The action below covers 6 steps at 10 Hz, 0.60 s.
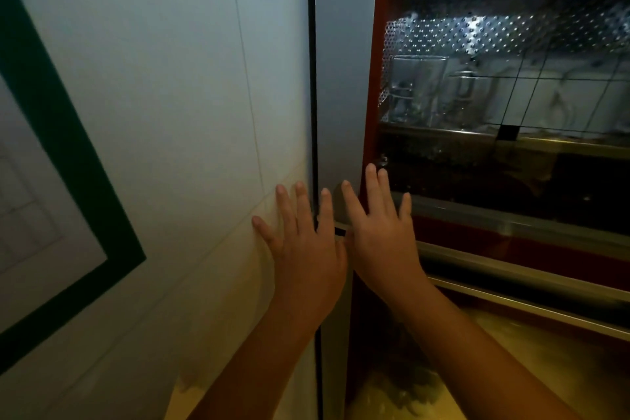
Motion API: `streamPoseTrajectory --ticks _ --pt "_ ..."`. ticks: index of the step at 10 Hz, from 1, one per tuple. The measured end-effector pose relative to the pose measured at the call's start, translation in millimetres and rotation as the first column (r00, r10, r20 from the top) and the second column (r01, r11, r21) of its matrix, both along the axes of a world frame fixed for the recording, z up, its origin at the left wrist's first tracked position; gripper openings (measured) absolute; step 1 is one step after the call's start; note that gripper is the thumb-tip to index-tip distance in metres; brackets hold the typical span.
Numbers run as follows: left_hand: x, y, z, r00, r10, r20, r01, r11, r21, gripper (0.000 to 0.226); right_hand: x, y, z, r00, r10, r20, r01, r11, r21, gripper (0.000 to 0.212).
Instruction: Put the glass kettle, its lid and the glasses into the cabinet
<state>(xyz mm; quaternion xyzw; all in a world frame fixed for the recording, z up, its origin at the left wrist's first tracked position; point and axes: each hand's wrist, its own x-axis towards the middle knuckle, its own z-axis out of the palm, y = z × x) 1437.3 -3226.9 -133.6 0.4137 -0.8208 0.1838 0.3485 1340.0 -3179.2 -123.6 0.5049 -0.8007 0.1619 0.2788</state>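
Note:
A red-framed cabinet with a dark glass door fills the right side. Behind the glass, clear glasses stand on a shelf in front of a perforated metal back, and a glass vessel with a handle stands beside them. My left hand is raised with straight, spread fingers in front of the white wall beside the cabinet. My right hand is also flat with straight fingers, at the cabinet's left edge near the door's lower corner. Both hands hold nothing. I cannot tell the kettle's lid apart.
A white tiled wall covers the left, with a green-framed panel at the far left. A grey strip runs between wall and cabinet. Metal rails cross the cabinet's lower front.

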Motion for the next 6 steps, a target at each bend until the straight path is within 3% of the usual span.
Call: streamPoseTrajectory --ticks 2,4,6 --pt "0 -4 -1 1.000 0.004 0.024 -0.003 0.999 -0.044 0.061 -3 1 -3 0.999 0.007 -0.047 -0.010 0.998 -0.067 0.085" --pt "9 -2 -1 0.998 -0.043 0.049 0.045 0.998 -0.036 0.059 -2 7 0 1.000 0.018 0.007 -0.018 0.999 -0.051 0.080" --pt "13 5 -8 0.991 -0.096 0.091 0.103 0.992 -0.076 0.057 2 22 -4 0.992 0.011 0.126 -0.029 0.990 0.135 0.072"
